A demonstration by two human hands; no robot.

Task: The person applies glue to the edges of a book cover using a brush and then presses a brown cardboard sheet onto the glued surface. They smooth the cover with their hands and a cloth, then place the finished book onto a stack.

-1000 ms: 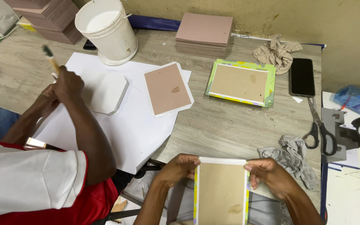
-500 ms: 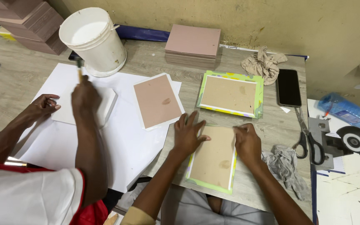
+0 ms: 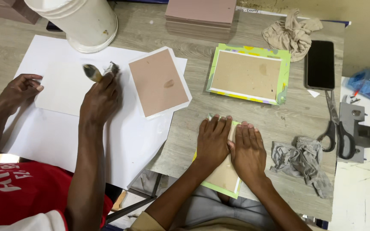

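Pressing down, both my hands lie flat and side by side on a brown board that sits at the near edge of the wooden bench (image 3: 279, 124), its green wrap showing along the sides. My left hand (image 3: 213, 141) and right hand (image 3: 248, 149) touch at the thumbs, fingers spread and open, gripping nothing. The board (image 3: 223, 177) pokes out under my wrists toward my lap. To do this well, I judge I should keep my palms flat and smooth outward from the middle so the wrap beds down without creases. Beside me, a co-worker's hand (image 3: 100, 98) holds a brush (image 3: 94, 72) over white paper (image 3: 61, 128). Scissors (image 3: 337, 124) and a grey rag (image 3: 307, 160) lie just right of me.
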